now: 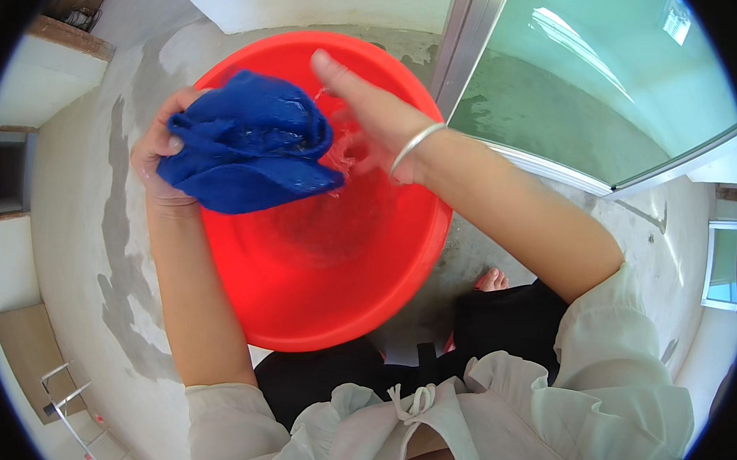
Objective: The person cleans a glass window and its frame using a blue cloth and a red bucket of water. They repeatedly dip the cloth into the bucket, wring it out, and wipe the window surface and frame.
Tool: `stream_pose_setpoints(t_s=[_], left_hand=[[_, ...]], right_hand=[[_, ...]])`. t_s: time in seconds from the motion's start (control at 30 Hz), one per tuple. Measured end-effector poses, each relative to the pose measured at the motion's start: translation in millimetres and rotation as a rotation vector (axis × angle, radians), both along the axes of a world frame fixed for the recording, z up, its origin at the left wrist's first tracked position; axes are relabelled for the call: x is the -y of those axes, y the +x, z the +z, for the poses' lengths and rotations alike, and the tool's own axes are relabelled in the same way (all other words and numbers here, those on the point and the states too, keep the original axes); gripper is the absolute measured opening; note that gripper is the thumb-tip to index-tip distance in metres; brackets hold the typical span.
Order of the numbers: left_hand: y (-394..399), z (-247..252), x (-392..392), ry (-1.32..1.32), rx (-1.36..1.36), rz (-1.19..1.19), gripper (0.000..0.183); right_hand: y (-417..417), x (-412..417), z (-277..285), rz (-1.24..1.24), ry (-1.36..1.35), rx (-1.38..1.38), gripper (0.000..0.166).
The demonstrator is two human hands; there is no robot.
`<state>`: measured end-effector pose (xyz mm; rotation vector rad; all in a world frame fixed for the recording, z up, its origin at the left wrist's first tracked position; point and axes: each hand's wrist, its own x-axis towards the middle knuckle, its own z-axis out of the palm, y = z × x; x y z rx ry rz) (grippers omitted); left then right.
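A wet, bunched blue cloth item point(254, 141) is held up over the left part of a red plastic basin point(312, 315). My left hand point(165, 145) grips its left side, with the thumb on top and the other fingers partly hidden behind the fabric. Water glistens in its folds. To its right, my right hand point(375, 116) hovers above the basin, thumb raised and apart, holding nothing. Its fingers are blurred among splashing water, and a silver bangle point(415, 145) circles the wrist. Water lies in the bottom of the basin.
A glass door point(580, 85) in a metal frame stands right of the basin. The concrete floor point(75, 168) has wet streaks on the left. A metal stepladder point(67, 401) is at lower left. My foot point(493, 280) is close to the basin's right side.
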<state>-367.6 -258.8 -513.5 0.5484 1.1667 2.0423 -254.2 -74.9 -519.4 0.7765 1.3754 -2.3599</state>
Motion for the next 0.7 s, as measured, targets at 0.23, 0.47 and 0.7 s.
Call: stream_pose_setpoints(t_s=[0.23,0.47,0.7], left_hand=[[26.0,-20.6,-54.6,-0.546,-0.598,0.397,0.045],[37.5,-39.3,-64.6,-0.743,-0.71,0.592,0.037],[35.8,-8.7,-53.7,-0.196,-0.748,0.73,0.022]], right_hand=[[-28.0,30.4,-1.1,-0.068,-0.408,-0.101,0.065],[-20.0,37.1,0.0,-0.173,-0.115,0.022,0.06],[-21.3,28.6,-4.0,0.035,-0.458,-0.118,0.058]])
